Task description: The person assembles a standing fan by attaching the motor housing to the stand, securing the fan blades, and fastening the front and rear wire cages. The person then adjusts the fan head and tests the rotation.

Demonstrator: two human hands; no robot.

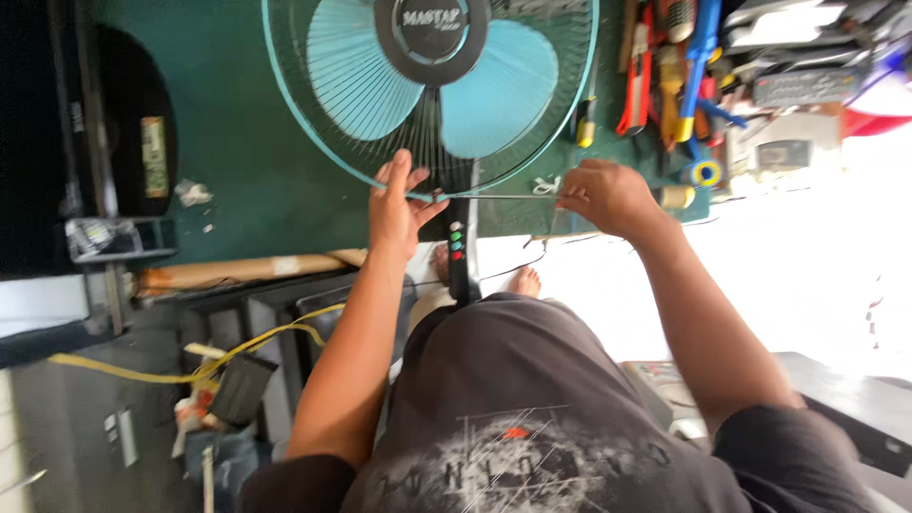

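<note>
Screwdriver (503, 197) pinched in right hand (608, 198) | left hand (397, 211) spread on fan grille (313, 123) rim

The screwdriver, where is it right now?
In the head view, the screwdriver lies level at the fan's lower rim, its handle in the right hand, its tip by the left hand.

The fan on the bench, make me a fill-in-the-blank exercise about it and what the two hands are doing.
1. The blades behind the fan's wire grille are light ____.
2. The left hand rests with fingers spread on the grille's ____ rim.
3. The right hand holds a long thin ____ by its handle, the shaft pointing toward the left hand.
4. The surface of the workbench under the fan is dark ____.

Missing words: blue; lower; screwdriver; green
</note>
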